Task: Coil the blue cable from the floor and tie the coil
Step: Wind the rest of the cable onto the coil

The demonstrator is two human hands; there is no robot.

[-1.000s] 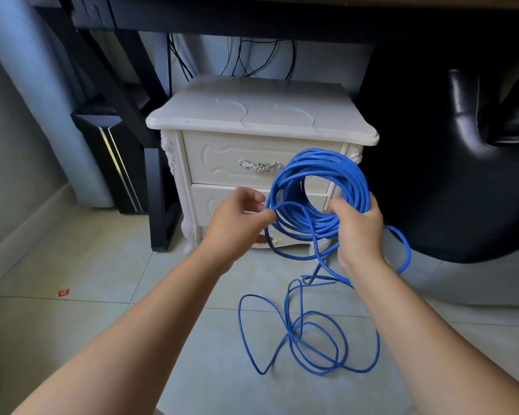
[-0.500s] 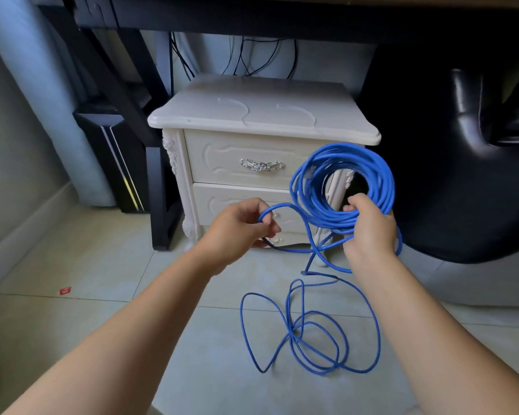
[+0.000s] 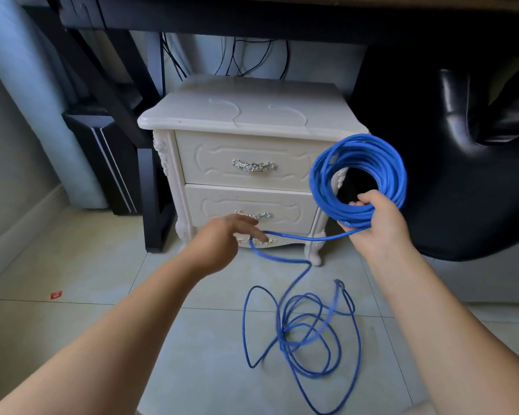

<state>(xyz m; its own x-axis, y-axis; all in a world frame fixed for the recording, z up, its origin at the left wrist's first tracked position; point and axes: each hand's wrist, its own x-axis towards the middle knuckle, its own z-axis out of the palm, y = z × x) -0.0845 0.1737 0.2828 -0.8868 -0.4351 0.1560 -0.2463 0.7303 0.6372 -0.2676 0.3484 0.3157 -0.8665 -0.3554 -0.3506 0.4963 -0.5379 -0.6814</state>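
Coil partly wound, gripped by right hand; left hand at strand, grip unclear; loops left on floor; untied.

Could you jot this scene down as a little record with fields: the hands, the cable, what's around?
Right hand: grips the coil at its lower edge, held up
Left hand: fingers stretched out, a strand bends across them
Loose cable: tangled loops on the floor
Behind: white nightstand
Tie: not yet done
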